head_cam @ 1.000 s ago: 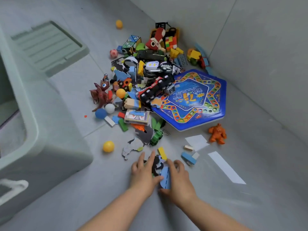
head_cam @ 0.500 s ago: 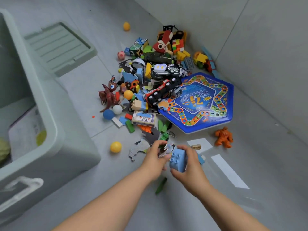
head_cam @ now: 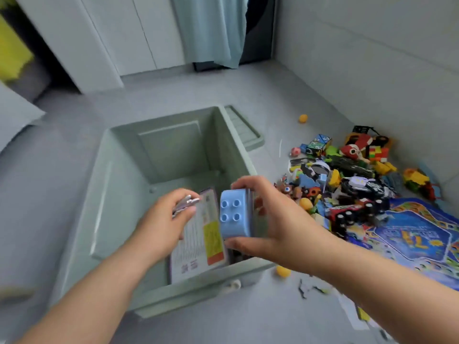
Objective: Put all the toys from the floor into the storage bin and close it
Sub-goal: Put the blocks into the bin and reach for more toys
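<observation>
Storage bin [head_cam: 104, 194] sat open on the floor [head_cam: 62, 165]: pale green plastic, smooth walls, rounded rim. Lid [head_cam: 244, 130] lay flat off the bin's far right corner, ribbed, mostly hidden behind the bin wall. Toy pile [head_cam: 347, 175] sat along the floor's right edge. The game board [head_cam: 409, 239] beside it was hexagonal, glossy blue, cut off by the frame.

Both forearms extended over the bin's near rim. Right hand [head_cam: 278, 217] clamped a light blue block [head_cam: 232, 214], fingers over the top, thumb underneath, above the near right corner. The block was hard plastic with four round studs facing the camera.

Left hand [head_cam: 164, 219] was curled round thin flat grey pieces [head_cam: 186, 203] above the bin's middle. They were motion-blurred, couldn't tell what they were. Printed sheet [head_cam: 196, 244] sat inside at the near wall, bottom hidden by the rim.
</observation>
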